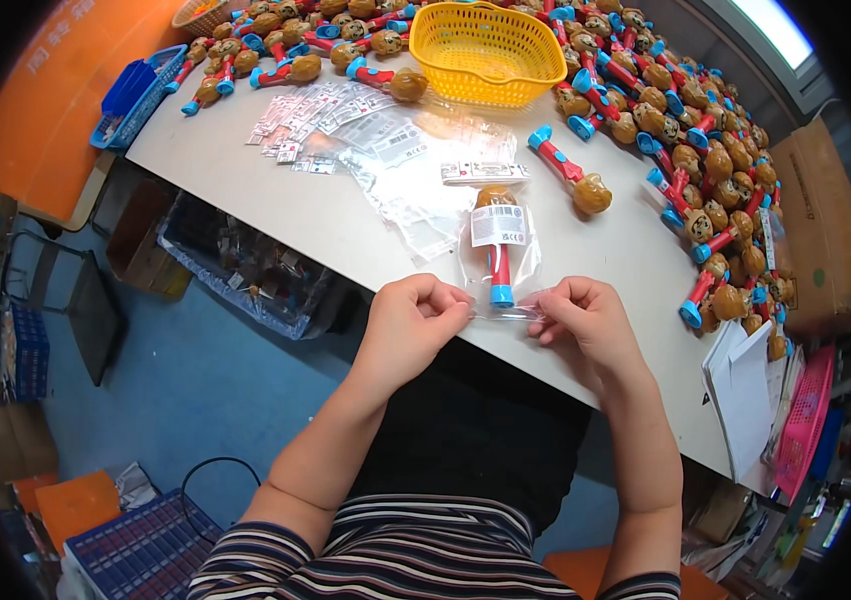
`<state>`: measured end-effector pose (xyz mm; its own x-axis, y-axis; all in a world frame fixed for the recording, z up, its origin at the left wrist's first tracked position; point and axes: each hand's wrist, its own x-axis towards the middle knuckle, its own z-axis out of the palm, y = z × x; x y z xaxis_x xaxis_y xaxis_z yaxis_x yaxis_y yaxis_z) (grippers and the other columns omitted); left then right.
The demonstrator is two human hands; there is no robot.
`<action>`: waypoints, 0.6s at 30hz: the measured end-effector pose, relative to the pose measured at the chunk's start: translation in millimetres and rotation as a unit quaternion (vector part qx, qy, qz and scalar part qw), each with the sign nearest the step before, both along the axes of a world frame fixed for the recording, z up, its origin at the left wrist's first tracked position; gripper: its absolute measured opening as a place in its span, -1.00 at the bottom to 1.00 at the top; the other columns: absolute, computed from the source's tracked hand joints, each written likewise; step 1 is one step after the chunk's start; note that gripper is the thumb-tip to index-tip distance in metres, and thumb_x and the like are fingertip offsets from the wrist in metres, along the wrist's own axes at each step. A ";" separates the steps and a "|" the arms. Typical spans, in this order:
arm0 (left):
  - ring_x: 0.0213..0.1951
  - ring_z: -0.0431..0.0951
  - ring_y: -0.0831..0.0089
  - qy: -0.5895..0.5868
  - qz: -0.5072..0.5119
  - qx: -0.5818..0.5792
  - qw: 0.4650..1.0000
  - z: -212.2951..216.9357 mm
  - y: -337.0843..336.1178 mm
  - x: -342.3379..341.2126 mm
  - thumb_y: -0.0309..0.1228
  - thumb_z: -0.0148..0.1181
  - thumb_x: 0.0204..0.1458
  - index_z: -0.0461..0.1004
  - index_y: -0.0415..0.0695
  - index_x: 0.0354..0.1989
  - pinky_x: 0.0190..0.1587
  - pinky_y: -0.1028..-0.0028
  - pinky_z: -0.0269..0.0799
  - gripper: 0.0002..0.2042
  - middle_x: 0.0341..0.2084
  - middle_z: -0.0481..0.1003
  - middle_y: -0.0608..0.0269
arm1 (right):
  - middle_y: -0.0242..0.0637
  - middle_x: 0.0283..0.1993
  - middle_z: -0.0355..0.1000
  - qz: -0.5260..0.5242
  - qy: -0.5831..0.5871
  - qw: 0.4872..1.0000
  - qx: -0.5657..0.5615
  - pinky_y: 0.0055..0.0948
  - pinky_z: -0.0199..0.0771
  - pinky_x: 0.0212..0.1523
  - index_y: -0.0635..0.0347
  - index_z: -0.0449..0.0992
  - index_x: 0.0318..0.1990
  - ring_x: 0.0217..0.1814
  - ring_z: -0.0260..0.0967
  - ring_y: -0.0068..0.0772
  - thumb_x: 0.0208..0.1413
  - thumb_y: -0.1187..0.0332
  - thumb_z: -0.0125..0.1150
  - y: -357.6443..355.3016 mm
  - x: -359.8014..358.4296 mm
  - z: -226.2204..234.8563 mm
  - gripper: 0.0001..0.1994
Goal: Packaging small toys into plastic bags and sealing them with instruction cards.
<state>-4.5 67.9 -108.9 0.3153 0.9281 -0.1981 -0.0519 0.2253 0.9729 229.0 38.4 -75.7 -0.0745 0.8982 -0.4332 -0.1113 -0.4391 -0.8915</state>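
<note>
White label (499, 226) hides part of bagged red toy (501, 268); print too small. Wicker basket (204, 22), upper left, cropped.

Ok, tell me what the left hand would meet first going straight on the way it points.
The bag, which the left hand touches; beyond it, probably the toy's blue end, though depth is unclear.

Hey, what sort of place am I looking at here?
Likely a packing workshop: a red-and-blue toy in a clear bag, many similar toys piled along the table, and flat clear bags spread nearby.
</note>
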 end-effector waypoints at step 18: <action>-0.24 0.57 0.45 -0.159 -0.061 -0.102 0.980 5.8 5.4 10.9 -0.40 0.44 -0.02 -0.05 -0.32 0.37 -0.28 0.52 0.50 -0.12 -0.17 0.52 0.02 | -0.28 -0.34 0.48 0.064 0.026 0.997 0.038 -0.56 0.43 -0.21 0.25 0.45 -0.43 -0.19 0.50 -0.43 0.19 0.43 0.20 -18.2 4.3 -7.9 -0.84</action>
<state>6.3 73.3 -103.1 0.4979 0.8308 -0.2489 -0.3059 0.4367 0.8460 233.3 20.2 -83.7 -0.2114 0.9097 -0.3575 -0.1051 -0.3848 -0.9170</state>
